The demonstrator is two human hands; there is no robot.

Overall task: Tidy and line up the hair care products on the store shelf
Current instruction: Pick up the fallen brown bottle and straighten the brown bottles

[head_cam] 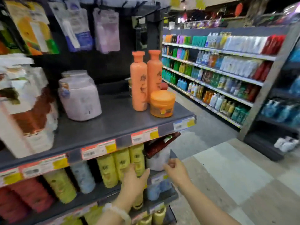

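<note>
On the second shelf stands a row of yellow bottles [108,169]. My left hand [134,182] grips the rightmost yellow bottle [138,157] around its middle, with the bottle's base showing below my palm. At the shelf's right end a white jar with a dark red lid [159,146] is tilted. My right hand [174,170] holds this jar at its lower right edge with curled fingers. A pale blue bottle [83,176] stands left of the yellow row. The view is blurred.
The upper shelf [113,125] carries two orange bottles [139,82], an orange jar [162,103], lilac jars [79,98] and a large white and brown tub [24,108]. Red bottles [24,198] fill the lower left. An aisle floor [227,176] and stocked shelves [211,70] lie to the right.
</note>
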